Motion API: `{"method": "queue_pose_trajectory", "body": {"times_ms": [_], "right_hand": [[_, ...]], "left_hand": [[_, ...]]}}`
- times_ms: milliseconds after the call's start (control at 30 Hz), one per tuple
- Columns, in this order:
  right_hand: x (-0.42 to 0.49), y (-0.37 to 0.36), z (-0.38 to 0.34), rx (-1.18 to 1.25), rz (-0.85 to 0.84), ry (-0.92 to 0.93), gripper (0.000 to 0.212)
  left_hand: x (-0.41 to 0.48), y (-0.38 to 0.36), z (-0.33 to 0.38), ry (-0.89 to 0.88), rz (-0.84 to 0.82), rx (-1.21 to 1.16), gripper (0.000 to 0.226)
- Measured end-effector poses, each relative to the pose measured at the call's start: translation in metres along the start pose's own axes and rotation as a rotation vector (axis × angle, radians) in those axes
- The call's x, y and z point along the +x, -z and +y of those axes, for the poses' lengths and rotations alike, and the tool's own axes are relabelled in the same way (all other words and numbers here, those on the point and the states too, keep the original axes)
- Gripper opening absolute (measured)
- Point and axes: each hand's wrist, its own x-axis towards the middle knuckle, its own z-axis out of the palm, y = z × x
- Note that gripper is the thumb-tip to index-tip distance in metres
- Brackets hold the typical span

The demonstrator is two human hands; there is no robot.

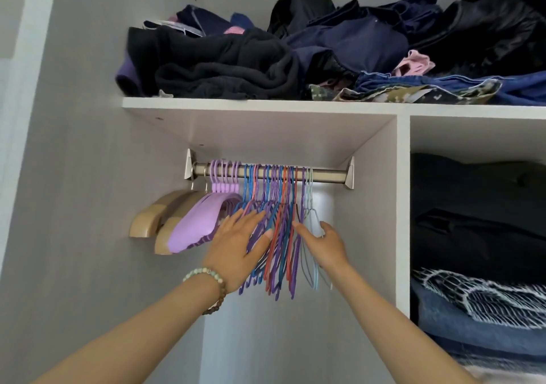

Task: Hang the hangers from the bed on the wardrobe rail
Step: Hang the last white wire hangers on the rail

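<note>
Steel-coloured and round, the rail [325,174] runs across the left compartment of the wardrobe, just under a white shelf [236,104]. Every hanger in view hangs from it. At the far left are two wooden hangers [147,221], then a tight group of lilac hangers [195,227]. Next comes a dense bunch of thin coloured hangers [279,253] in purple, blue and red. Last on the right are a few pale hangers [310,268], and the right end of the rail beyond them is bare. The left hand [239,245] lies flat against the coloured hangers, fingers straight and spread wide, thumb resting on the bunch. Two beaded bracelets [206,277] sit on its wrist. The right hand [325,245] is just beside it at the pale hangers, which pass between its thumb and curled fingers, so it appears to hold them. On top of the shelf is a loose heap of dark clothes [266,58], black and navy with bits of pink. The compartment to the right holds folded clothes [472,236] stacked on its shelves.
</note>
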Motion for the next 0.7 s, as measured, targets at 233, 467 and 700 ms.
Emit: {"method": "queue_pose_trajectory", "body": {"times_ms": [233, 467, 700], "right_hand": [[-0.016, 0.005, -0.015, -0.165, -0.007, 0.082, 0.089], [-0.045, -0.015, -0.064, -0.115, 0.063, 0.53, 0.064], [-0.124, -0.101, -0.118, 0.065, -0.108, 0.734, 0.065]], "left_hand": [[-0.003, 0.01, 0.007, 0.022, 0.032, -0.101, 0.06], [-0.027, 0.065, 0.004, -0.015, 0.226, -0.017, 0.059], [-0.131, 0.175, -0.028, 0.112, 0.345, 0.166, 0.057]]}}
